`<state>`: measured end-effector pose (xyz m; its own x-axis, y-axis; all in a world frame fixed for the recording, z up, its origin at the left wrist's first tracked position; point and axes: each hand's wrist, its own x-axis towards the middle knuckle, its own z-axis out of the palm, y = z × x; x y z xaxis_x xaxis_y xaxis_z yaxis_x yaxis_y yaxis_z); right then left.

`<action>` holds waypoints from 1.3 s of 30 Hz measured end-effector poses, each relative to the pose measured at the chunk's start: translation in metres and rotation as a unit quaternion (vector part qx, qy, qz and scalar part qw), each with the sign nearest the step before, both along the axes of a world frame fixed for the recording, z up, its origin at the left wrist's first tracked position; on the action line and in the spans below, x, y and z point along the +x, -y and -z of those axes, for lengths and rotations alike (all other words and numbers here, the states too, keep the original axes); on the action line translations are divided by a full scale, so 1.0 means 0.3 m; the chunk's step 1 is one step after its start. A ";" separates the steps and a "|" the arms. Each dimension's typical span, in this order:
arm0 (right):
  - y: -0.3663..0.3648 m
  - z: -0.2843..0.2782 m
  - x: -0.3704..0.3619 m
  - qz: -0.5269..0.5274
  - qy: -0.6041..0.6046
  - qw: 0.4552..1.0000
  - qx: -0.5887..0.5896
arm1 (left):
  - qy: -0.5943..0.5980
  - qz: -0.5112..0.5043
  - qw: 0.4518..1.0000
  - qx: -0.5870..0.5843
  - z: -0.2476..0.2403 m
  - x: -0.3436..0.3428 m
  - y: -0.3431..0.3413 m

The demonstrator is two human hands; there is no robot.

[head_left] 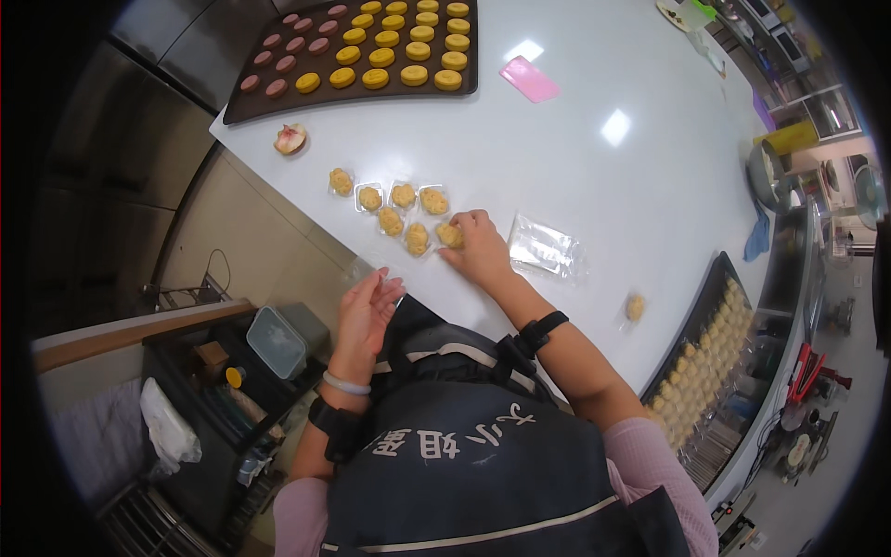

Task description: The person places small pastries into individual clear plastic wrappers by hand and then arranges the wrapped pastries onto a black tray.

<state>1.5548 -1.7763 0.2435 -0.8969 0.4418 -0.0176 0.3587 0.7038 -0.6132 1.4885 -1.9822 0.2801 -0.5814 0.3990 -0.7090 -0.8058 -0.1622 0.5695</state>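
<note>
My right hand [478,245] rests on the white table [575,176], its fingers closed on a yellow pastry [449,235] in a clear wrapper. Several more wrapped yellow pastries [391,208] lie in two rows just left of it. My left hand [367,308] hovers off the table's edge, palm up, fingers apart, with nothing in it. A stack of clear plastic bags [545,248] lies just right of my right hand. One lone wrapped pastry [635,306] sits further right.
A dark baking tray [251,102] with rows of yellow and pink pastries sits at the far end. A pink scraper [529,79] lies near it, and a cut pastry [290,139] by the table corner. Another tray of pastries [701,362] stands at my right. Shelves with boxes are below left.
</note>
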 end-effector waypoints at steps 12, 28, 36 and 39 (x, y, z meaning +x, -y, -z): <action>-0.038 0.082 0.107 -0.035 -0.109 0.986 0.121 | 0.022 -0.026 0.999 0.041 0.024 -0.009 -0.038; 0.001 -0.118 0.154 0.009 -0.217 0.974 0.056 | 0.050 -0.064 0.992 0.095 -0.016 -0.002 -0.136; 0.039 -0.272 0.190 -0.011 -0.289 0.948 0.132 | 0.048 -0.040 0.990 0.125 -0.128 0.049 -0.227; 0.041 -0.312 0.213 -0.014 -0.290 0.942 0.167 | 0.018 -0.054 0.989 0.140 -0.151 0.061 -0.252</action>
